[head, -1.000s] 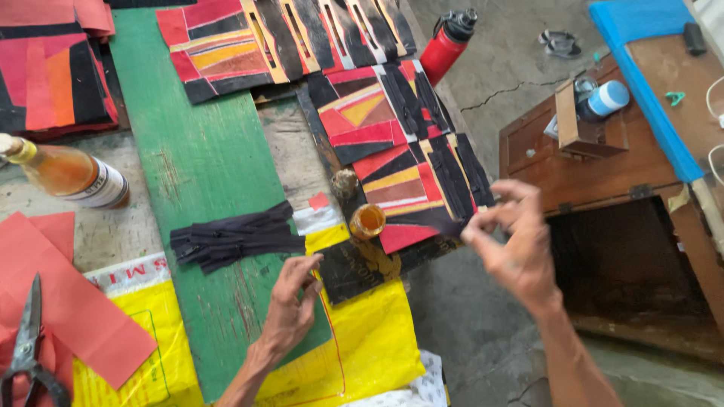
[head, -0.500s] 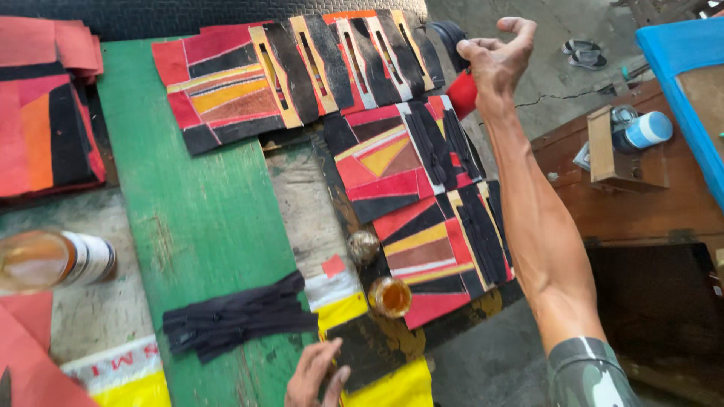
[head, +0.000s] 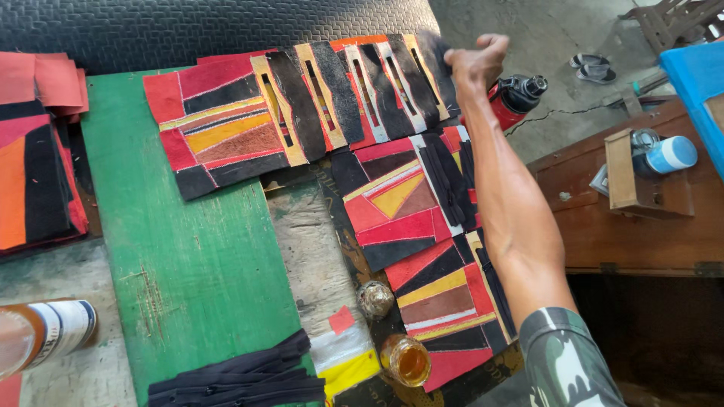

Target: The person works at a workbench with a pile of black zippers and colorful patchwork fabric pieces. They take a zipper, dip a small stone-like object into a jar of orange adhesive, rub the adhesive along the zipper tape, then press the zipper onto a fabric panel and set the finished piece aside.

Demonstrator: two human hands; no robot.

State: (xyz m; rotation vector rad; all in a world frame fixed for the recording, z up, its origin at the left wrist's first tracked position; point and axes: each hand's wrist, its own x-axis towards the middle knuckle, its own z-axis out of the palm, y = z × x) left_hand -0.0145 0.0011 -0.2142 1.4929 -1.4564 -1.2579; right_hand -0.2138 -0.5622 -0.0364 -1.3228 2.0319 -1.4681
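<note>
A view from above onto a cluttered workbench; the person's right hand (head: pixel 477 59) reaches far forward, arm stretched across the bench, with fingers curled closed and pinching the far edge of a black strip (head: pixel 431 54) on a patchwork panel (head: pixel 302 113); this panel, made of red, black, yellow and brown pieces with slotted tan strips, lies at the far side of the bench, partly on a green board (head: pixel 188 256) and against a dark textured mat (head: pixel 226 30); the left hand is out of the picture, so its fingers cannot be told.

Two more patchwork panels lie nearer: a middle panel (head: pixel 400 203) just below the first, overlapping its lower edge, and a near panel (head: pixel 445 301) beside the forearm; the sleeve (head: pixel 566 362) has a camouflage pattern.

Between the green board and the near panel stand a small open jar of amber liquid (head: pixel 406 360) and, just above it, a crumpled metallic lid (head: pixel 375 298); a bundle of black zippers (head: pixel 241 377) lies on the board's near edge; a bottle with amber liquid (head: pixel 45 335) lies at the left edge; a stack of red and black pieces (head: pixel 38 173) sits further left.

A red canister with a black top (head: pixel 516 94) lies just beyond the right hand; on a brown wooden cabinet (head: pixel 641 234) to the right rests a blue and white tube (head: pixel 671 154).
</note>
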